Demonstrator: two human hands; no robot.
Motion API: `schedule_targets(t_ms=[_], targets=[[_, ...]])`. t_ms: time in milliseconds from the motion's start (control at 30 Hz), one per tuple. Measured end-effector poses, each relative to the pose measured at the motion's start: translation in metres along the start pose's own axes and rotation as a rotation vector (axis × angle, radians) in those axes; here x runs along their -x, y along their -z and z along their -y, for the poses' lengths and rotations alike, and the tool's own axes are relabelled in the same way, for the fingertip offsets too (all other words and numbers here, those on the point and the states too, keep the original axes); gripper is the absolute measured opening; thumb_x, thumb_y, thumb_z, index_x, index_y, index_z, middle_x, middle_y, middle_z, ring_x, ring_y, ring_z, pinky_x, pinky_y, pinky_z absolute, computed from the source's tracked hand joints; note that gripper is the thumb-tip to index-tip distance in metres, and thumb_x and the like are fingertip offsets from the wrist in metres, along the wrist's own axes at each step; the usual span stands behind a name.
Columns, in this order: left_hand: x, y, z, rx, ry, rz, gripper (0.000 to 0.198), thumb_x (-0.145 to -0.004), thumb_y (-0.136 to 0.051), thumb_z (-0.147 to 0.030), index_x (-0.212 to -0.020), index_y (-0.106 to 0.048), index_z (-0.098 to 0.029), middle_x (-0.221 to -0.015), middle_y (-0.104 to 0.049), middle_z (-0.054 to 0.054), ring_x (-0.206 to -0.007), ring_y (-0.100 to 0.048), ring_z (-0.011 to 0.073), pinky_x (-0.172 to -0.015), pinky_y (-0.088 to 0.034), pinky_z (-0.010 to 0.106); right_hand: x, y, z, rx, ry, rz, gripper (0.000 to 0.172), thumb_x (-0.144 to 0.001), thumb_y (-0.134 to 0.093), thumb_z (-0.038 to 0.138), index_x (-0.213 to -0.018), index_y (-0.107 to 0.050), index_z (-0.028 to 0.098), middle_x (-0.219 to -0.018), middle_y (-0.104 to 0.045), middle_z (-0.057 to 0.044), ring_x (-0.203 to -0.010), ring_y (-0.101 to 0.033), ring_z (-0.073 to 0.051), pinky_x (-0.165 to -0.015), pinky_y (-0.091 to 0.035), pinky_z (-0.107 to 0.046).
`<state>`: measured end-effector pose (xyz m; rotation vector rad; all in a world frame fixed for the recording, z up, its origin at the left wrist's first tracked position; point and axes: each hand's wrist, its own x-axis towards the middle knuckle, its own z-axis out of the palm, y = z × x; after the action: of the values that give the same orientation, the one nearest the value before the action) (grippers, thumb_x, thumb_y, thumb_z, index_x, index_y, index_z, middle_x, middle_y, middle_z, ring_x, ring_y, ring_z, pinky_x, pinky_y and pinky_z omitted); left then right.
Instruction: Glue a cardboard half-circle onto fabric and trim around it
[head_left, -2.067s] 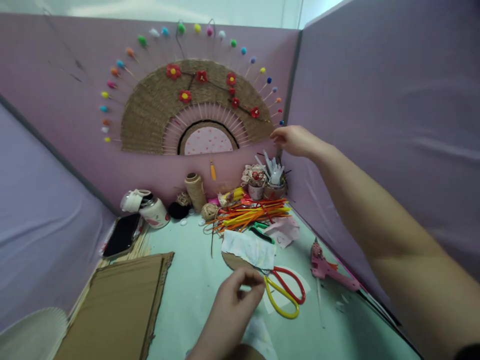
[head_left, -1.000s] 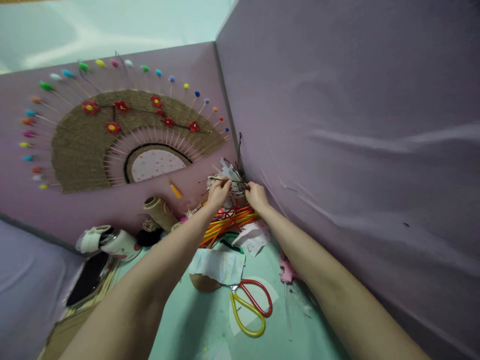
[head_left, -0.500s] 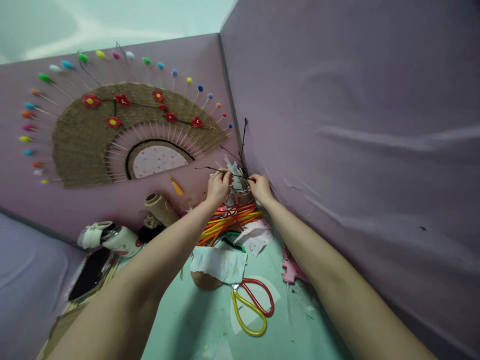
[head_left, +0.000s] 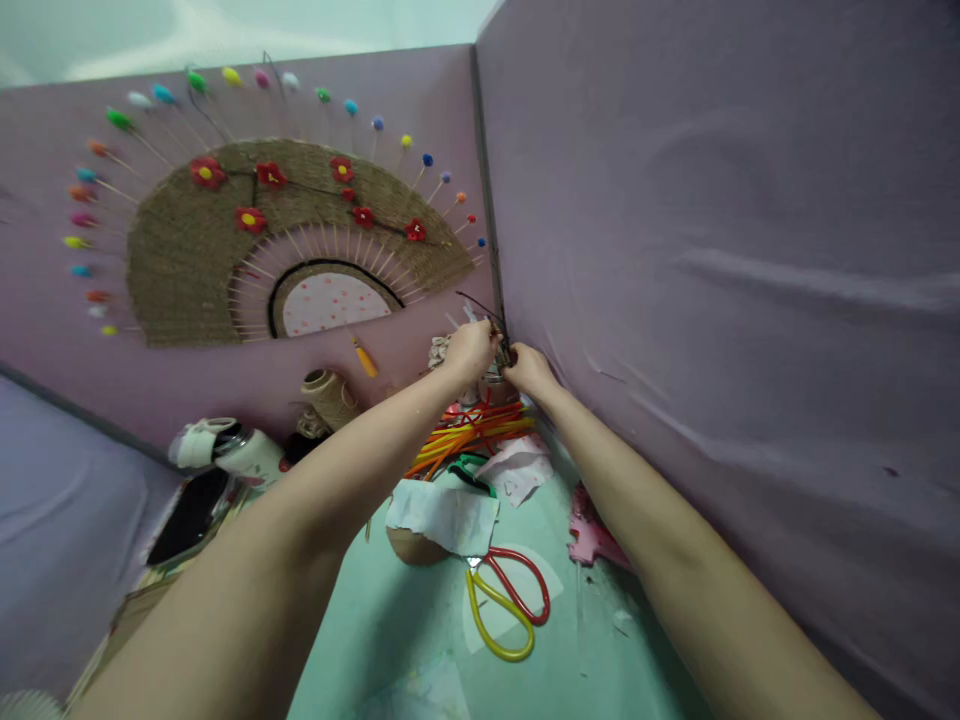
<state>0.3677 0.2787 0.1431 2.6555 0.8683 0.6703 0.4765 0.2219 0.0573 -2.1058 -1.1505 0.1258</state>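
Note:
Both my arms reach to the far corner of the desk. My left hand (head_left: 471, 352) and my right hand (head_left: 529, 370) are closed close together on thin dark twigs (head_left: 480, 305) that stick up from small cups (head_left: 495, 375) in the corner. The cups are mostly hidden behind my hands. Just below lies a bundle of orange, yellow and red sticks (head_left: 469, 435).
A woven fan (head_left: 300, 240) with red flowers and coloured pom-pom pins hangs on the back wall. On the green desk lie red-and-yellow scissors (head_left: 506, 600), a pink glue gun (head_left: 592, 535), paper scraps (head_left: 442, 515), a twine spool (head_left: 326, 395), a mug (head_left: 240, 455), a phone (head_left: 187, 515).
My left hand left the desk near the scissors and joined my right hand at the corner cups. Since half a second ago both hands have drawn closer together on the twigs.

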Motion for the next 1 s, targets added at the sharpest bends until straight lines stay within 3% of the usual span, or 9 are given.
schedule_targets(t_ms=[167, 267, 400, 500, 633, 800, 1000], targets=[[-0.009, 0.0, -0.011, -0.06, -0.012, 0.064, 0.017, -0.089, -0.059, -0.016, -0.091, -0.075, -0.015, -0.095, -0.075, 0.013, -0.101, -0.069, 0.0258, -0.091, -0.048, 0.031, 0.003, 0.0, 0.01, 0.011, 0.027, -0.046, 0.055, -0.079, -0.075, 0.03, -0.125, -0.054, 0.01, -0.119, -0.067, -0.018, -0.11, -0.064, -0.03, -0.089, -0.05, -0.035], [-0.003, 0.002, -0.011, -0.064, -0.033, 0.07, 0.022, -0.088, -0.058, -0.012, -0.101, -0.074, -0.016, -0.101, -0.075, 0.012, -0.105, -0.068, 0.025, -0.093, -0.047, 0.03, 0.005, -0.002, 0.013, 0.016, 0.035, -0.083, 0.043, -0.083, -0.067, 0.028, -0.12, -0.054, 0.009, -0.118, -0.067, -0.021, -0.109, -0.064, -0.031, -0.087, -0.048, -0.035], [0.026, 0.007, 0.001, -0.035, -0.071, 0.013, 0.036, -0.09, -0.051, -0.012, -0.122, -0.067, -0.019, -0.114, -0.073, 0.01, -0.112, -0.065, 0.0242, -0.098, -0.045, 0.031, 0.007, -0.006, 0.009, 0.013, 0.04, -0.113, 0.029, -0.087, -0.061, 0.025, -0.113, -0.056, 0.012, -0.114, -0.069, -0.02, -0.106, -0.065, -0.03, -0.087, -0.048, -0.035], [0.049, 0.005, 0.016, 0.023, -0.049, -0.038, 0.035, -0.09, -0.05, -0.014, -0.121, -0.067, -0.016, -0.114, -0.072, 0.011, -0.11, -0.065, 0.0251, -0.1, -0.045, 0.033, 0.009, -0.009, 0.004, -0.002, 0.037, -0.134, 0.024, -0.09, -0.055, 0.025, -0.111, -0.058, 0.014, -0.111, -0.071, -0.018, -0.105, -0.066, -0.028, -0.088, -0.048, -0.034], [0.059, -0.013, 0.03, 0.056, 0.03, -0.034, 0.037, -0.089, -0.051, -0.014, -0.123, -0.066, -0.016, -0.109, -0.074, 0.011, -0.105, -0.067, 0.0252, -0.097, -0.047, 0.034, 0.008, -0.01, 0.002, -0.017, 0.022, -0.145, 0.034, -0.089, -0.054, 0.023, -0.121, -0.055, 0.012, -0.109, -0.072, -0.016, -0.101, -0.068, -0.027, -0.086, -0.049, -0.033], [0.047, -0.041, 0.028, 0.105, 0.103, -0.006, 0.033, -0.085, -0.052, -0.011, -0.109, -0.074, -0.018, -0.11, -0.075, 0.013, -0.109, -0.067, 0.0265, -0.098, -0.047, 0.034, 0.004, -0.008, 0.005, -0.011, 0.067, -0.106, 0.044, -0.082, -0.063, 0.026, -0.123, -0.058, 0.012, -0.111, -0.072, -0.018, -0.103, -0.068, -0.029, -0.087, -0.05, -0.035], [0.043, -0.059, 0.027, 0.174, 0.219, -0.054, 0.042, -0.088, -0.049, -0.013, -0.123, -0.069, -0.02, -0.116, -0.074, 0.011, -0.112, -0.066, 0.0263, -0.099, -0.048, 0.035, -0.012, -0.004, 0.003, -0.043, 0.137, -0.055, 0.057, -0.076, -0.064, 0.017, -0.132, -0.055, 0.017, -0.114, -0.072, -0.012, -0.104, -0.067, -0.026, -0.09, -0.051, -0.035]])
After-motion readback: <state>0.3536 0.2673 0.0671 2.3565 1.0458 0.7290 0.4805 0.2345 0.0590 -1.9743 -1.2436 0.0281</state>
